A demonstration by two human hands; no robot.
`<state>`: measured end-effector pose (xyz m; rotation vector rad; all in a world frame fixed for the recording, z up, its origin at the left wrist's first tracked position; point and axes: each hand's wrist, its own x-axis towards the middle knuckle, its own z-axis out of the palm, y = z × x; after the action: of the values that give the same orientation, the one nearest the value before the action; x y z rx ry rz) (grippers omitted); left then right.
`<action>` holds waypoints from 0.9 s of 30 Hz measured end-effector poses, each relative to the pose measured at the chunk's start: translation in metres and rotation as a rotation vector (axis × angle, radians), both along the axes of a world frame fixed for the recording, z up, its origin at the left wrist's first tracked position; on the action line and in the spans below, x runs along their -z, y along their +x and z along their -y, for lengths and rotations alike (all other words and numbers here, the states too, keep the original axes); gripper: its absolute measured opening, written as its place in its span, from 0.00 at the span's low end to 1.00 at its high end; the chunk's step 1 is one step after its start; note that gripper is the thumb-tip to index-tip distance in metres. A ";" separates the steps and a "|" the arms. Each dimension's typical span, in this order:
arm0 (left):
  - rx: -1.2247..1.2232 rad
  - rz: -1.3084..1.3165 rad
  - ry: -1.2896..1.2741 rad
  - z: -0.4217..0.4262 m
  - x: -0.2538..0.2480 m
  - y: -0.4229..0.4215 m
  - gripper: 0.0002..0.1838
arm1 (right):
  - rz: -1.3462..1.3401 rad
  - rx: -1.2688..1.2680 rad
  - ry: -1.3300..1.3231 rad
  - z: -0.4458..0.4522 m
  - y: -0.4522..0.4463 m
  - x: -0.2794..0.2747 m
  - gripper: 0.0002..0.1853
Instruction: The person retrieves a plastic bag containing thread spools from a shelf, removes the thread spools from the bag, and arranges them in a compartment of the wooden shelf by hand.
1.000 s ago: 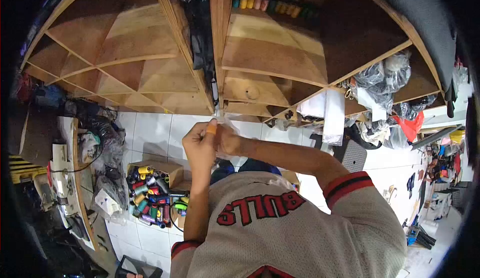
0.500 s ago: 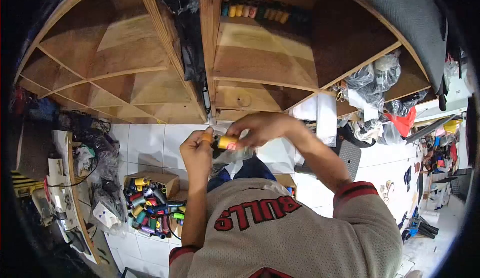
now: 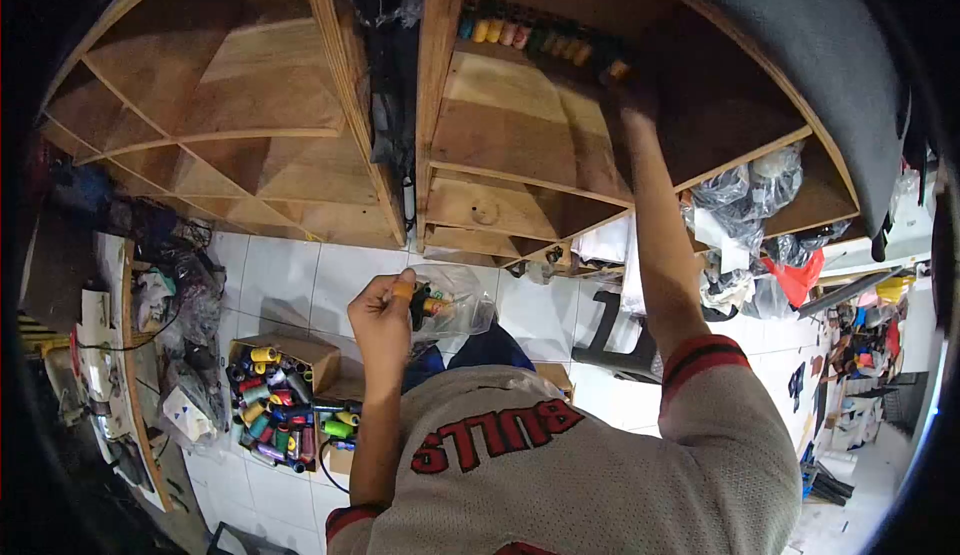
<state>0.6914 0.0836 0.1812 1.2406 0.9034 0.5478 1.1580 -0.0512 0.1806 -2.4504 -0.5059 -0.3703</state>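
My right hand (image 3: 630, 97) reaches up into a wooden shelf compartment, in shadow. Its fingers are closed around a yellow-orange thread spool (image 3: 619, 70) at the right end of a row of thread spools (image 3: 497, 32) standing at the back. Low in front of my body, my left hand (image 3: 380, 320) pinches a clear plastic bag (image 3: 465, 305). A spool with a yellow and red label (image 3: 436, 306) shows inside it. Something orange lies against the left thumb; I cannot tell what it is.
Wooden shelving (image 3: 535, 105) spans the area ahead. On the floor at the left, a cardboard box (image 3: 318, 360) holds many coloured spools. Plastic-wrapped bundles (image 3: 735, 190) fill a lower compartment at the right. A dark stool (image 3: 612, 345) stands beyond my right side.
My right hand has moved from beside the left hand up to the shelf, carrying the yellow spool out of the bag area. My left hand stays low with the bag.
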 end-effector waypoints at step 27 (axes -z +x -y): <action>-0.123 -0.045 0.064 0.008 0.015 -0.007 0.09 | -0.172 0.312 -0.175 -0.045 0.054 0.035 0.28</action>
<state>0.6841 0.0754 0.1661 1.2650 1.0122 0.6530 1.2117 -0.0066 0.1455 -2.7068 -0.0845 -0.2454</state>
